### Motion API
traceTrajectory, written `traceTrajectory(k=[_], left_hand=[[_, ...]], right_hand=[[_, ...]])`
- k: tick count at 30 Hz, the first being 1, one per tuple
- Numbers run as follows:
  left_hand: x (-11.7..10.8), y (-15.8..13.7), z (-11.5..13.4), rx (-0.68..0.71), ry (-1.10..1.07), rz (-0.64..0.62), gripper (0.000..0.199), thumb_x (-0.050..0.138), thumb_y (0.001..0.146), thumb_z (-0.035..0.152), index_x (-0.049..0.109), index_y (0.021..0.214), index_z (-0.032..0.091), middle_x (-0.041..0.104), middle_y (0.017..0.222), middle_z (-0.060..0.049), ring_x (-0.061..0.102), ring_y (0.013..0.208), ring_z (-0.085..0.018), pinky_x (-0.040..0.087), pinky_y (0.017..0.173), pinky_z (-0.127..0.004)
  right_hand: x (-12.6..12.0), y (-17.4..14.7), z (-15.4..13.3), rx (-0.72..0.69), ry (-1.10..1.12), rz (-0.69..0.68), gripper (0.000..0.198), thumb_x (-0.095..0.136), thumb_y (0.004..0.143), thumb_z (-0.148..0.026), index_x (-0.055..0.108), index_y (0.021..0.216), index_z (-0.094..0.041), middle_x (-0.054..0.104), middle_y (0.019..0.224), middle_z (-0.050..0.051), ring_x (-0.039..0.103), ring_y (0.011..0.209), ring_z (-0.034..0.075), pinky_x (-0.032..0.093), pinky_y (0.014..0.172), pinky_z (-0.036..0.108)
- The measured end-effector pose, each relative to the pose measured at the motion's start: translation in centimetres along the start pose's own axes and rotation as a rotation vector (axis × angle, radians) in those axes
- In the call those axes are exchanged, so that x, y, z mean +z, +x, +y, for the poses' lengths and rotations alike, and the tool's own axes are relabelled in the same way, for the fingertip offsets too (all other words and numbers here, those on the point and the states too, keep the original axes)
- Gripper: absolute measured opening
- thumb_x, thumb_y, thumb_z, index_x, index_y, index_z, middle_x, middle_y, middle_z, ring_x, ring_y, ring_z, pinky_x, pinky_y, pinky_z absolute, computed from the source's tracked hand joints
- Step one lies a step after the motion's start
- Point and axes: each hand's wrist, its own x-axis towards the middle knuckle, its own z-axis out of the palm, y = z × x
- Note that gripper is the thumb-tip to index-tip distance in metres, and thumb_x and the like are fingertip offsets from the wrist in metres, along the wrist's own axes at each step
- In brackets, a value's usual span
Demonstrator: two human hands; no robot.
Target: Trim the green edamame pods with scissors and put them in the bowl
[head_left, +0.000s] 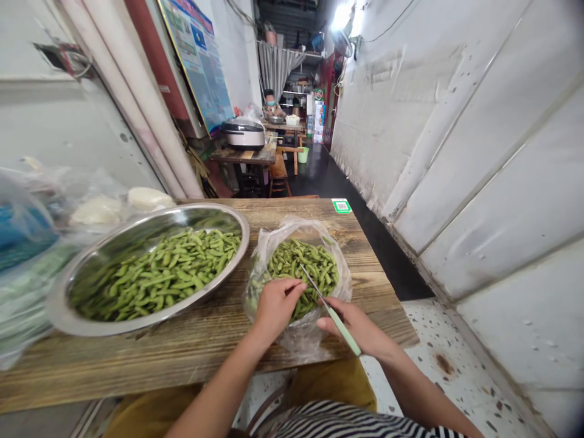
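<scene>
Two hands work over a bag of green pods on a wooden table.

The left hand (277,302) reaches into the clear bag (298,331), fingers pinched on a pod (298,291) at the near edge of the heap. The right hand (360,328) is closed around the pale green handle of the scissors (329,310), blades pointing up over the pods. Just left of the bag sits a steel bowl (64,298) with more pods. A green sticker (341,205) lies at the table's (182,353) far edge.
</scene>
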Motion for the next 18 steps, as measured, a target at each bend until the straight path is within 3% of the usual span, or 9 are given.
traceTrajectory(k=[5, 11, 15, 18], left_hand=[[-0.4, -0.2, 0.0, 0.031, -0.013, -0.014, 0.02, 0.058, 0.081, 0.032, 0.075, 0.078, 0.022, 0.074, 0.081, -0.004, 0.065, 0.077, -0.019, 0.046, 0.074, -0.031], [-0.7, -0.1, -0.3, 0.058, -0.117, 0.036, 0.016, 0.064, 0.075, 0.033, 0.075, 0.075, 0.023, 0.07, 0.077, -0.004, 0.063, 0.076, -0.02, 0.046, 0.072, -0.032], [-1.0, 0.2, 0.0, -0.135, -0.362, 0.107, 0.02, 0.068, 0.069, 0.034, 0.071, 0.081, 0.019, 0.069, 0.073, -0.003, 0.061, 0.066, -0.017, 0.046, 0.065, -0.029], [-1.3, 0.1, 0.5, -0.287, -0.63, 0.048, 0.027, 0.072, 0.065, 0.034, 0.064, 0.083, 0.015, 0.07, 0.071, -0.003, 0.062, 0.063, -0.015, 0.045, 0.061, -0.026]], right_hand=[[0.0, 0.1, -0.1, -0.016, 0.005, 0.005, 0.042, 0.063, 0.081, -0.047, 0.061, 0.107, -0.014, 0.057, 0.079, 0.001, 0.048, 0.07, 0.015, 0.039, 0.063, 0.022], [0.3, 0.5, 0.7, 0.019, 0.035, 0.043, 0.035, 0.066, 0.077, -0.049, 0.064, 0.084, -0.015, 0.048, 0.068, -0.002, 0.044, 0.064, 0.013, 0.037, 0.057, 0.02], [0.6, 0.6, 0.9, 0.117, 0.21, 0.049, 0.046, 0.065, 0.075, -0.055, 0.059, 0.098, -0.016, 0.046, 0.063, -0.004, 0.042, 0.051, 0.01, 0.036, 0.047, 0.019], [0.6, 0.3, 0.7, 0.151, 0.349, -0.007, 0.052, 0.058, 0.079, -0.06, 0.053, 0.109, -0.017, 0.042, 0.057, -0.007, 0.039, 0.042, 0.008, 0.035, 0.041, 0.019]])
